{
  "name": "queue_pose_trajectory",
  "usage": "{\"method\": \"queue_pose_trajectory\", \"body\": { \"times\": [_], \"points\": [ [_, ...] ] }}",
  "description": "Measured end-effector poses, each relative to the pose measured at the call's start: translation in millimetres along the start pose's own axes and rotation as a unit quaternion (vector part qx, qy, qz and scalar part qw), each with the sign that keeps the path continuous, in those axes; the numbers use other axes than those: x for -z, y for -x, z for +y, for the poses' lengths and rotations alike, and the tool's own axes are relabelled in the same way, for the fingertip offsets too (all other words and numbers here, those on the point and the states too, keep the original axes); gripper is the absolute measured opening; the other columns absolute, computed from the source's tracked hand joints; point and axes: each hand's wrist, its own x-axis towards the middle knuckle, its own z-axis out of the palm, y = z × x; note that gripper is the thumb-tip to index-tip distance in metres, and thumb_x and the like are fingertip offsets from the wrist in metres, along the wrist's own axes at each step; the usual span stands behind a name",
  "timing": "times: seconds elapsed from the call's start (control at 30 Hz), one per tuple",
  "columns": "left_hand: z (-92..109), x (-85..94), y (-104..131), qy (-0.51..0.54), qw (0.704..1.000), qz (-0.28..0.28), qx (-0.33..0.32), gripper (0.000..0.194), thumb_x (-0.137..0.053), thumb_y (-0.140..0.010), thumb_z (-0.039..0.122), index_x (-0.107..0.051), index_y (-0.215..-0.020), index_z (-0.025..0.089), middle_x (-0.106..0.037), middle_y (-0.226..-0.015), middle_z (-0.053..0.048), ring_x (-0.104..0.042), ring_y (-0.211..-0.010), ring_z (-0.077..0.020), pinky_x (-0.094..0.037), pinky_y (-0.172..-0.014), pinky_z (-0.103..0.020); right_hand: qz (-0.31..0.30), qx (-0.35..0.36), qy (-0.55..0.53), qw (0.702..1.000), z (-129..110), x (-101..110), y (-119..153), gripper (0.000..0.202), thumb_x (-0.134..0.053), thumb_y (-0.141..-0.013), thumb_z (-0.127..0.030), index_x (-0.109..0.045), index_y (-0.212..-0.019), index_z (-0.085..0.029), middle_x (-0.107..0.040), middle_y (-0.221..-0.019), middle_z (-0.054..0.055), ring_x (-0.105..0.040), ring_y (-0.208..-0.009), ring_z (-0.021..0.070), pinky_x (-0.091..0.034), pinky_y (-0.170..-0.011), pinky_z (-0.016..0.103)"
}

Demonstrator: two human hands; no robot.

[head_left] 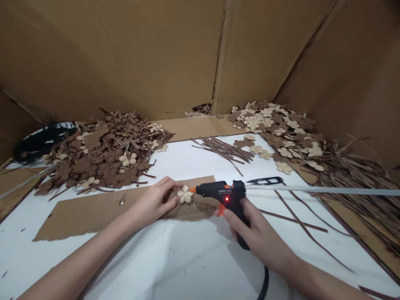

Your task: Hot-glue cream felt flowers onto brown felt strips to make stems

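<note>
A black glue gun (233, 196) with an orange nozzle and a lit red light is gripped by my right hand (259, 233), fingers around the handle at the orange trigger. A long clear glue stick (328, 191) runs out of its back to the right. My left hand (165, 196) pinches a cream five-petal flower (185, 194) at its left edge. The nozzle tip points left, at the flower's upper right petal; whether they touch I cannot tell. Both are above a strip of brown cardboard (93, 212), which has dried glue on it.
A heap of brown and cream flowers with stems (109, 150) lies at the left, loose flowers (275, 125) at the back right. Brown strips (225, 148) lie mid-table, more (353, 187) at the right. Black thread snips (265, 181) rest behind the gun. Cardboard walls (140, 54) enclose the table.
</note>
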Motion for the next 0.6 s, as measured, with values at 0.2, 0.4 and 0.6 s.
{"method": "queue_pose_trajectory", "body": {
  "times": [0.2,0.4,0.6],
  "points": [
    [-2.3,-13.7,3.2,0.015,0.999,0.026,0.013,0.026,-0.050,-0.083,0.030,-0.056,-0.107,0.024,-0.054,-0.093,-0.003,-0.054,-0.081,-0.0160,-0.043,-0.072,-0.027,-0.023,0.017,0.019,0.999,1.2,0.4,1.6,0.040,-0.040,-0.086,-0.045,-0.050,-0.113,-0.016,-0.058,-0.072,0.005,-0.057,-0.074,0.0203,-0.044,-0.060,0.029],
    [-8.2,-24.1,6.2,0.015,0.999,0.039,0.002,0.035,-0.051,-0.083,0.027,-0.050,-0.117,0.027,-0.052,-0.100,-0.004,-0.055,-0.088,-0.0170,-0.045,-0.077,-0.030,-0.024,0.015,0.023,0.999,10.8,-3.0,-1.1,0.037,-0.040,-0.087,-0.047,-0.051,-0.105,-0.017,-0.061,-0.081,0.006,-0.055,-0.070,0.0185,-0.044,-0.060,0.029],
    [-9.9,-28.5,6.8,0.017,0.997,0.079,-0.001,0.029,-0.054,-0.081,0.033,-0.055,-0.109,0.026,-0.055,-0.093,-0.002,-0.057,-0.084,-0.0170,-0.047,-0.073,-0.030,-0.016,0.038,-0.005,0.999,6.4,-5.8,-6.0,0.029,-0.045,-0.087,-0.035,-0.051,-0.110,-0.017,-0.061,-0.084,0.004,-0.055,-0.074,0.0166,-0.043,-0.067,0.028]
  ]
}}
